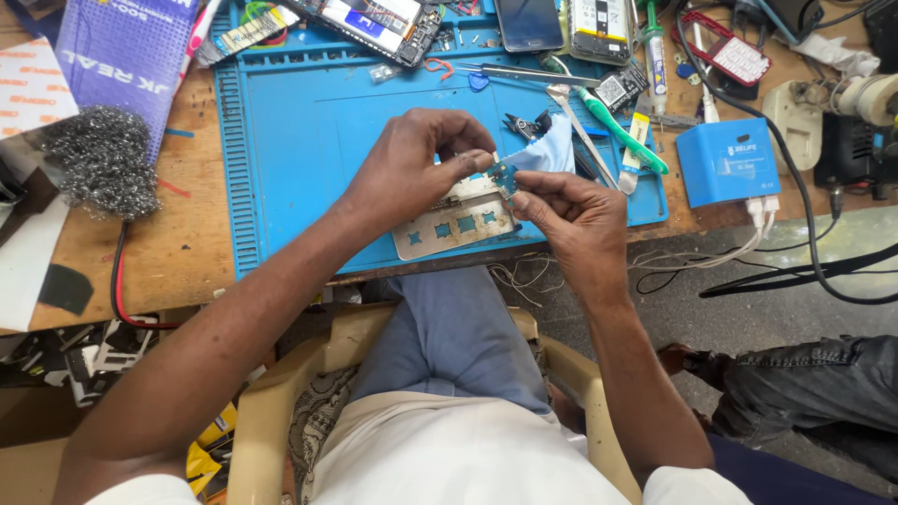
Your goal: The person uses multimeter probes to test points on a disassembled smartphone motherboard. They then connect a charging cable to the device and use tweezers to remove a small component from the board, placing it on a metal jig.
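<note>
You've got both your left hand (412,164) and right hand (571,210) pinching that little circuit board (502,175) just above the blue mat (299,140), probably for a steadier look.

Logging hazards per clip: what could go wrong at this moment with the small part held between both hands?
The small blue circuit board is pinched only by fingertips of the left hand and right hand near the blue mat edge; a slip could drop it to the floor. Crowded tools like the green-handled tool could be knocked off.
</note>
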### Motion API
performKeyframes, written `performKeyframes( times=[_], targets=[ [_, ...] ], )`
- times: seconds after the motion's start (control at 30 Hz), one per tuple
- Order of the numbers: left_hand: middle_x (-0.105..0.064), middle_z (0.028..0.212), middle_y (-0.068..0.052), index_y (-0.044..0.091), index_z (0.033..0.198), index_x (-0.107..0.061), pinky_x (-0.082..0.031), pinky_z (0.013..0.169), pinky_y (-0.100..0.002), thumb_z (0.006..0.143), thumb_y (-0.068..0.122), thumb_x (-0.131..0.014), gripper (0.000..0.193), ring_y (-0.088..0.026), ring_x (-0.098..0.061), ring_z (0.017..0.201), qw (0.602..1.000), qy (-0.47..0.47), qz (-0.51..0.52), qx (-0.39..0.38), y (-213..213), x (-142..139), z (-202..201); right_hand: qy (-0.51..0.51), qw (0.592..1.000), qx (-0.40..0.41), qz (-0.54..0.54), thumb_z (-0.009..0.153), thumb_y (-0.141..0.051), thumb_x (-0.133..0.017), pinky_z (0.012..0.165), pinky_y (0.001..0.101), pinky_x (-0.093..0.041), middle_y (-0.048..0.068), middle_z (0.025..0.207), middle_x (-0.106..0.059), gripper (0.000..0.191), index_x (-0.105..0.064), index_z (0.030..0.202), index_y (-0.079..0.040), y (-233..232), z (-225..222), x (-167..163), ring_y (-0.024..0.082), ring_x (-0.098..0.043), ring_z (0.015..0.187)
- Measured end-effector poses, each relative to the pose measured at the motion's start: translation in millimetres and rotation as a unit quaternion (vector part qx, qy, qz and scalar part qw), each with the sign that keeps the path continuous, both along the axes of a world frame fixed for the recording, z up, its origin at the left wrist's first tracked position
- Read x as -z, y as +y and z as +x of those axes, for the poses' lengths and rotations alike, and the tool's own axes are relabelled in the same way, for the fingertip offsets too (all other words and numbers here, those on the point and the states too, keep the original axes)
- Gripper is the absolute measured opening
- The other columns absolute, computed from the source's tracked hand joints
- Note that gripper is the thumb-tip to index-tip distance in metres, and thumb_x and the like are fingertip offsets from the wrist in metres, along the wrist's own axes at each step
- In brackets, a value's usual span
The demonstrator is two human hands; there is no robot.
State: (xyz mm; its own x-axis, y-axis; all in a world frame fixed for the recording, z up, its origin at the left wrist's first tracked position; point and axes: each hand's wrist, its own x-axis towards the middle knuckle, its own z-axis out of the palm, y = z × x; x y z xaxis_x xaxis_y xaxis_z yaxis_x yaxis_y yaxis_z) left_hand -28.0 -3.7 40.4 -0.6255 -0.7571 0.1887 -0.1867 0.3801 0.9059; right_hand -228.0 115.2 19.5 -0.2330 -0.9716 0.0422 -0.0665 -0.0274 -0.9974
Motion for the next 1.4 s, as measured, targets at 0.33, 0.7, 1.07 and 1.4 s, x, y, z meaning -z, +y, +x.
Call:
performKeyframes(
  times=[0.33,0.7,1.07,1.4],
  targets=[
    [-0.075,0.073,-0.001,0.008,0.095,-0.079,-0.052,0.060,-0.028,0.089,0.018,-0.079,0.012,-0.006,-0.065,0.064,0.998,-0.064,0.026,0.000,-11,6,-8,0.184,0.978,0.042,-0.085,0.097,0.005,-0.074,0.091,0.0255,-0.060,0.008,0.115,-0.075,0.029,-0.071,0.125,-0.001,15,-1,-3,0.012,-0.072,0.104],
    [-0.075,0.073,-0.002,0.010,0.096,-0.080,-0.054,0.058,-0.030,0.088,0.018,-0.078,0.011,-0.007,-0.068,0.063,0.995,-0.104,-0.002,0.005,-11,10,-14,0.238,0.966,0.048,-0.093,0.095,0.004,-0.076,0.091,0.0273,-0.062,0.009,0.114,-0.075,0.033,-0.069,0.127,-0.001,22,6,2,0.013,-0.073,0.102],
    [-0.075,0.072,-0.003,0.010,0.095,-0.080,-0.053,0.058,-0.031,0.087,0.019,-0.079,0.012,-0.009,-0.069,0.063,0.993,-0.117,0.004,0.005,-11,11,-16,0.240,0.967,0.041,-0.080,0.093,0.005,-0.077,0.090,0.0272,-0.063,0.010,0.112,-0.076,0.036,-0.069,0.127,-0.001,19,8,5,0.013,-0.074,0.100],
    [-0.077,0.076,-0.003,0.010,0.096,-0.080,-0.054,0.061,-0.031,0.087,0.019,-0.078,0.012,-0.010,-0.072,0.067,0.994,-0.106,0.006,0.005,-9,12,-16,0.239,0.967,0.046,-0.075,0.095,0.004,-0.077,0.090,0.0274,-0.063,0.010,0.111,-0.077,0.035,-0.069,0.129,-0.002,20,11,7,0.013,-0.074,0.101]
  ],
)
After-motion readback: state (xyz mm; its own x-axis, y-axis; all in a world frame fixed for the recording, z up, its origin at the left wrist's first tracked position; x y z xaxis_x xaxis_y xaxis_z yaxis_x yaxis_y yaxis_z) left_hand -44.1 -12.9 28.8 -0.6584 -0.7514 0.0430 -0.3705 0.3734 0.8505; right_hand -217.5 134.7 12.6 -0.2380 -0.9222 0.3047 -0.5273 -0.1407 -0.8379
